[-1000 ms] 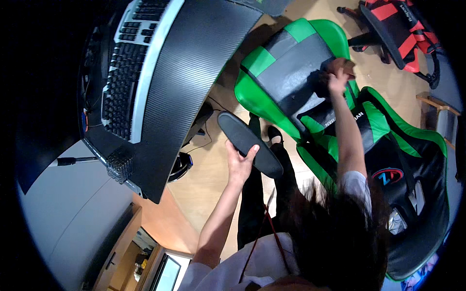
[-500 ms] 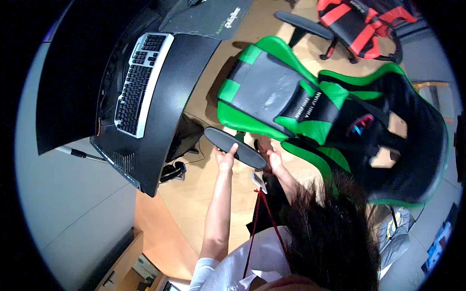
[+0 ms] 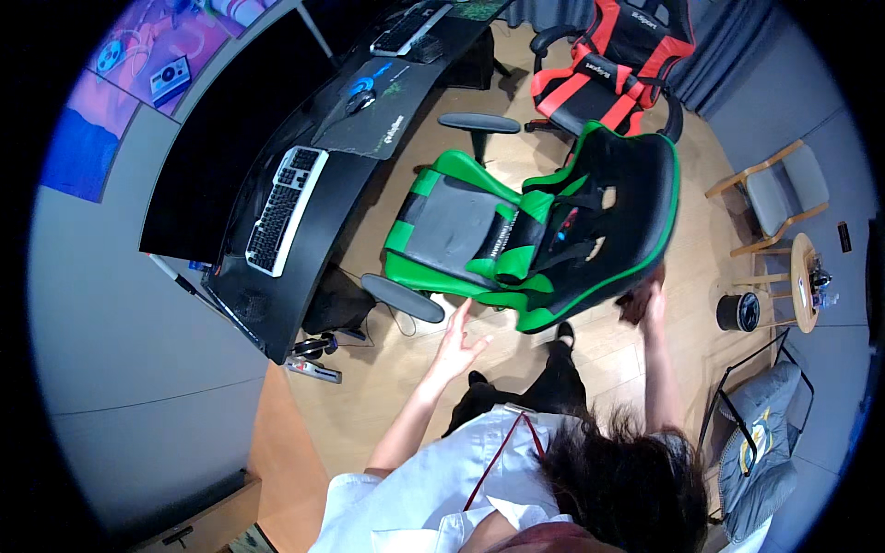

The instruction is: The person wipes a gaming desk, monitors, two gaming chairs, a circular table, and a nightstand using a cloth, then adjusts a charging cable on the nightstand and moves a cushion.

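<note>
A green, black and grey gaming chair [image 3: 449,214] stands before me, its backrest to the right. My left hand [image 3: 454,352] has its fingers apart beside the near edge of the seat, holding nothing; one fingertip reaches that edge, and I cannot tell if it touches. Close by is the chair's near grey armrest [image 3: 403,298]. My right hand [image 3: 654,306] is at the outer rim of the backrest, closed on a crumpled dark brown cloth [image 3: 633,305]. Part of the cloth and the fingertips are hidden.
Along the left runs a black desk [image 3: 318,241] with a keyboard [image 3: 287,210], mouse [image 3: 360,101] and monitor. Behind stands a red and black gaming chair [image 3: 616,76]. To the right are a small round table [image 3: 804,282], a black bin [image 3: 737,312] and a folding chair [image 3: 761,442].
My left hand has let go of the near armrest and moved to the seat edge. My right hand has gone right with the cloth, from beside the armrest to the backrest's rim. The view has shifted.
</note>
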{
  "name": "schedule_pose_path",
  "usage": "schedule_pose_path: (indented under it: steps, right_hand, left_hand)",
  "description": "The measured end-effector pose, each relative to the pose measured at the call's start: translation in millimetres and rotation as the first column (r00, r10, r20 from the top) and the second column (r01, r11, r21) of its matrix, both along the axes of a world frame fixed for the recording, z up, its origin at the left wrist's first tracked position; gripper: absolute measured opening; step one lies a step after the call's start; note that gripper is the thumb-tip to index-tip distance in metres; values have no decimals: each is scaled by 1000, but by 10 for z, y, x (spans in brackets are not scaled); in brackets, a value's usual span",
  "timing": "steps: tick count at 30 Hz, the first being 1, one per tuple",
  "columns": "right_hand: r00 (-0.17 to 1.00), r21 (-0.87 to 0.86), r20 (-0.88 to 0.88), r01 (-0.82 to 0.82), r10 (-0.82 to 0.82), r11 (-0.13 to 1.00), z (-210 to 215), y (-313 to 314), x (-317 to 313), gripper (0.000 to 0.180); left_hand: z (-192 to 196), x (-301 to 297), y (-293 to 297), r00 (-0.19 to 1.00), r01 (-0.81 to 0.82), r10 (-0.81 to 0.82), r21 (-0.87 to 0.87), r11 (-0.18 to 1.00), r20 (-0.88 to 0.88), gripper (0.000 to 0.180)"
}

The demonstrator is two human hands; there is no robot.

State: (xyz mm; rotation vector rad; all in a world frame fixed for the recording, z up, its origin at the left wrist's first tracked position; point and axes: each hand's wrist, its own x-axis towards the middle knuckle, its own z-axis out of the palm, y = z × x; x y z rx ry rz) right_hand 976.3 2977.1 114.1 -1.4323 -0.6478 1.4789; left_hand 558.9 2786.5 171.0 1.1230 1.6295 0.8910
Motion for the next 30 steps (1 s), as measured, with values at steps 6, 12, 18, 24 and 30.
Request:
schedule_pose_path:
  steps: [6, 12, 18, 24, 30]
  right_hand:
    - [915, 224, 63, -401, 397, 888, 1006, 1759, 97, 89]
    - [425, 264, 299, -897, 854, 354, 1057, 2043, -392, 78]
    - [91, 170, 80, -983, 993, 76, 622, 1889, -381, 53]
    - [6, 64, -236, -998, 972, 22, 117, 3354, -144, 45]
    - [378, -287, -178, -903, 909, 320, -58, 5352, -240, 47]
  left_hand:
    - [174, 1121, 892, 938, 287, -211, 274, 918, -276, 106]
    - [530, 1445, 787, 974, -116, 58, -263, 958, -218, 56]
    - [689, 1491, 454, 876, -470, 475, -362, 805, -83, 32]
    - [471, 1546, 92, 761, -606, 536, -104, 789, -367, 50]
    - [728, 1196, 188, 779, -625, 422, -627, 465, -463, 53]
